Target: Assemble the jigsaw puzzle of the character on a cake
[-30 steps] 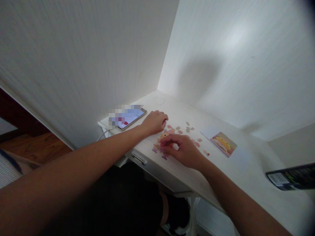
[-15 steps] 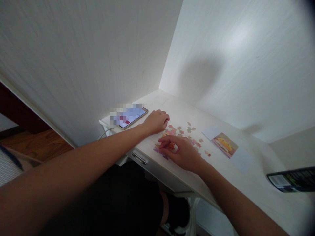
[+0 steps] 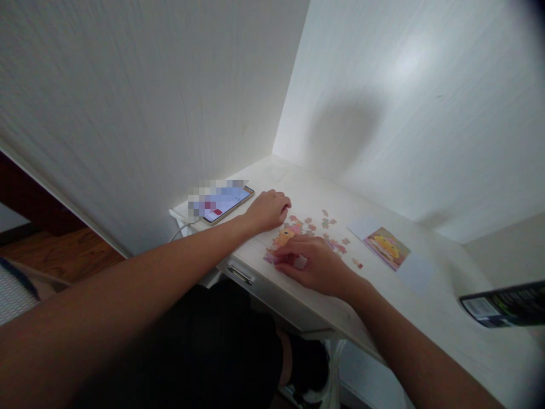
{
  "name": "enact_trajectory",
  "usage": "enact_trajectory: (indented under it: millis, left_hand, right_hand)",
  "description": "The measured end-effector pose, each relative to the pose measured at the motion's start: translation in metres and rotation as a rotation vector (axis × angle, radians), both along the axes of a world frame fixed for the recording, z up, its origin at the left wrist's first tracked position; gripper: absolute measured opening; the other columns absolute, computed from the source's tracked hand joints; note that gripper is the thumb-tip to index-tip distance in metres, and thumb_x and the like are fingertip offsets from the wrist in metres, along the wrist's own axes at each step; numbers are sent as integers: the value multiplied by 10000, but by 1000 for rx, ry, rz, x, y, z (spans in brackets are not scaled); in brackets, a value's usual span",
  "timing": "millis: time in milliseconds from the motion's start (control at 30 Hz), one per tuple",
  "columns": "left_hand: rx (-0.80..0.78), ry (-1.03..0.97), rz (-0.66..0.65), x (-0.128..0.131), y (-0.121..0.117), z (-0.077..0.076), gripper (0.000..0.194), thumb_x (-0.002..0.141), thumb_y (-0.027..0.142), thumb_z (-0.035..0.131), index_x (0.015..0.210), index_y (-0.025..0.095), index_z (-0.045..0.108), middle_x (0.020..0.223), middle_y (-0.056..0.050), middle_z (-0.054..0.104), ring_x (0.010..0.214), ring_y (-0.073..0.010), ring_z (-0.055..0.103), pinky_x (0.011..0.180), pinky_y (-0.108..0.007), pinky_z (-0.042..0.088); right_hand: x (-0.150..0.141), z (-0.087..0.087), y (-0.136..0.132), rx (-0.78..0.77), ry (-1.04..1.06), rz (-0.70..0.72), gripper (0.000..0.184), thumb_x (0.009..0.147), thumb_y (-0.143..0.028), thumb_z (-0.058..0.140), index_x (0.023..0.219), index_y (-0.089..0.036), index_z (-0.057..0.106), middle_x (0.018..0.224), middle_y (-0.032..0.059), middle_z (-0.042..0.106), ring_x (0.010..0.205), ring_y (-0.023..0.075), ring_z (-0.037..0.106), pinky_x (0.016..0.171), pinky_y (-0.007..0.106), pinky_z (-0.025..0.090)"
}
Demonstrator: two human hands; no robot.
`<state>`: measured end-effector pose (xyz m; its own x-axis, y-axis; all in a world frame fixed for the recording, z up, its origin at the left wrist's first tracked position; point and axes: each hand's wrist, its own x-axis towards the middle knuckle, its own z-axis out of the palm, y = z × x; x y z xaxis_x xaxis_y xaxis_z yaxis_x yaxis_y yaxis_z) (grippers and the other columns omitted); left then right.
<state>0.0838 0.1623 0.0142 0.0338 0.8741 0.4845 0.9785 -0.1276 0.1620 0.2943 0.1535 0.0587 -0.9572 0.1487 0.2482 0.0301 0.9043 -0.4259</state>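
A partly joined jigsaw puzzle (image 3: 284, 237) lies on the white desk (image 3: 332, 307), with several loose pieces (image 3: 327, 222) scattered beyond it. My right hand (image 3: 315, 262) rests on the puzzle's near edge, fingers pinched together on a piece I can barely see. My left hand (image 3: 269, 209) lies curled in a loose fist on the desk just left of the pieces, beside a phone (image 3: 225, 203); nothing shows in it.
A picture card (image 3: 385, 248) with a yellow figure lies to the right of the pieces. A dark box (image 3: 502, 304) juts in at the right edge. White walls close the desk's corner. A drawer handle (image 3: 239, 275) sits under the front edge.
My right hand has slid slightly down and left along the puzzle's near edge. My left hand has stayed where it was.
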Motion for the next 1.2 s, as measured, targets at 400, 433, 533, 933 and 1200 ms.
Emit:
enact_trajectory:
  millis: [400, 433, 533, 933, 1200]
  left_hand:
    - [9, 1, -9, -1, 1, -2, 235, 898, 188, 508, 1003, 160, 717, 1007, -72, 694, 966, -248, 596, 873, -384, 475]
    - [9, 3, -8, -1, 1, -2, 234, 899, 187, 508, 1001, 160, 718, 1007, -73, 694, 965, -246, 596, 874, -382, 475]
    - [6, 7, -5, -1, 1, -1, 234, 903, 183, 508, 1000, 159, 720, 1013, -79, 693, 972, -244, 595, 880, -379, 474]
    - [20, -10, -5, -1, 0, 0, 216, 896, 183, 519, 977, 164, 718, 989, -75, 694, 942, -242, 596, 856, -377, 478]
    - [23, -49, -15, 0, 1, -1, 226, 893, 178, 514, 991, 162, 718, 986, -72, 702, 931, -239, 601, 860, -382, 482]
  right_hand:
    - [-1, 3, -2, 69, 3, -5, 127, 863, -238, 681, 962, -181, 735, 901, 23, 743, 821, 163, 643, 784, 298, 475]
    - [-1, 3, -2, 75, 2, 8, 122, 868, -229, 671, 956, -176, 736, 902, 29, 741, 831, 168, 642, 790, 302, 474]
    - [-1, 2, -3, 83, 0, 57, 132, 895, -210, 638, 960, -169, 744, 884, 45, 726, 840, 169, 636, 813, 309, 472]
    - [5, 9, 2, 33, -2, 58, 189, 916, -309, 639, 973, -199, 781, 863, 49, 649, 788, 141, 560, 735, 287, 436]
    - [5, 7, 8, 58, -114, 122, 189, 873, -240, 655, 1007, -218, 786, 777, 22, 621, 708, 125, 531, 684, 272, 402]
